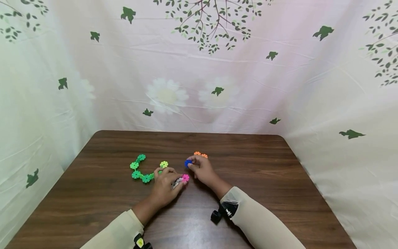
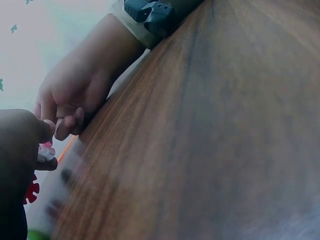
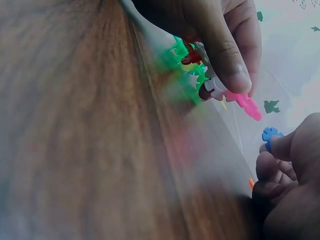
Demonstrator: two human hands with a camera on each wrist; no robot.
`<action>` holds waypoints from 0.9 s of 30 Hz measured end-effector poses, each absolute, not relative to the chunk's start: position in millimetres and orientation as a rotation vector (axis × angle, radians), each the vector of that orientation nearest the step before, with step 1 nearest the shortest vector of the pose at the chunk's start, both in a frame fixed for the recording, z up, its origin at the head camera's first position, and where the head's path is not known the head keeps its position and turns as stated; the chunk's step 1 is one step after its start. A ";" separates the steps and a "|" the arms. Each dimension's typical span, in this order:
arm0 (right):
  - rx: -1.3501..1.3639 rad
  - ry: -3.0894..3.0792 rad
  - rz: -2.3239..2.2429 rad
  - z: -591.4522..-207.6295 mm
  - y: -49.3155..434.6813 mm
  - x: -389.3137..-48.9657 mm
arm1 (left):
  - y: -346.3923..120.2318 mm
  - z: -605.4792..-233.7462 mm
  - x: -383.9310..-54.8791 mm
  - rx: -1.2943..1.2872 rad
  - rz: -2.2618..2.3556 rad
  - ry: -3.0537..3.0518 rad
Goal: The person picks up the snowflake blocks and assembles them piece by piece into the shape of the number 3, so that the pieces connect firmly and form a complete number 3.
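Observation:
Between the thumb and fingers of my left hand (image 1: 165, 188) are white snowflake-shaped discs (image 3: 216, 89) linked to a pink disc (image 1: 185, 177), which sticks out toward the right. A red disc (image 3: 191, 57) shows behind the white ones in the right wrist view. My right hand (image 1: 202, 172) pinches a blue notched disc (image 1: 188, 163) by its edge, a short way beyond the pink one and apart from it. Left of my left hand, a curved chain of green discs (image 1: 135, 174) lies on the table, partly hidden by that hand.
A yellow-green disc (image 1: 163, 164) lies just beyond my left fingers. Orange discs (image 1: 204, 156) sit behind my right hand. The brown wooden table (image 1: 264, 166) runs back to a printed cloth backdrop (image 1: 192, 69). Each wrist carries a black strapped-on camera (image 1: 228, 209).

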State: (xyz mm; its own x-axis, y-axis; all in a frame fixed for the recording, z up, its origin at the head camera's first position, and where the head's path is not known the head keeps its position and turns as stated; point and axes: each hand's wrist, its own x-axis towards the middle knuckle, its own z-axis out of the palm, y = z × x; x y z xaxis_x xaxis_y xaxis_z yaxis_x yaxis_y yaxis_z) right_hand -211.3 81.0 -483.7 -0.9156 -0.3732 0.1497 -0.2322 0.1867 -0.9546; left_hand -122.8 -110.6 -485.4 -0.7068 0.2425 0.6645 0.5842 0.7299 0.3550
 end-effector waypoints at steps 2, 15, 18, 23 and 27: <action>-0.590 2.308 -1.829 -483.2 82.7 -210.2 | -110.6 -485.6 -122.9 -0.624 -0.755 -2.333; -0.449 2.036 -1.869 -477.8 88.2 -196.3 | -114.7 -486.7 -125.7 -0.641 -0.797 -2.309; -0.431 2.012 -1.859 -476.0 87.5 -195.8 | -115.8 -487.0 -126.6 -0.644 -0.816 -2.279; -0.405 1.948 -1.869 -472.7 88.1 -193.8 | -115.5 -487.4 -126.7 -0.663 -0.836 -2.272; -0.388 1.906 -1.882 -471.5 89.5 -192.1 | -114.1 -488.1 -126.8 -0.659 -0.834 -2.274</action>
State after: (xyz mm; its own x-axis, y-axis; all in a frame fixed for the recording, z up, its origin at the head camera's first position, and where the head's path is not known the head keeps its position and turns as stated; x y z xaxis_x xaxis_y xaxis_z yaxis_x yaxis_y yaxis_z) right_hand -192.1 89.5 -471.5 -0.8679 -0.4852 -0.1067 0.1006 0.0387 -0.9942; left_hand -126.8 -114.1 -488.1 -0.6825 0.2340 0.6924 0.6262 0.6758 0.3889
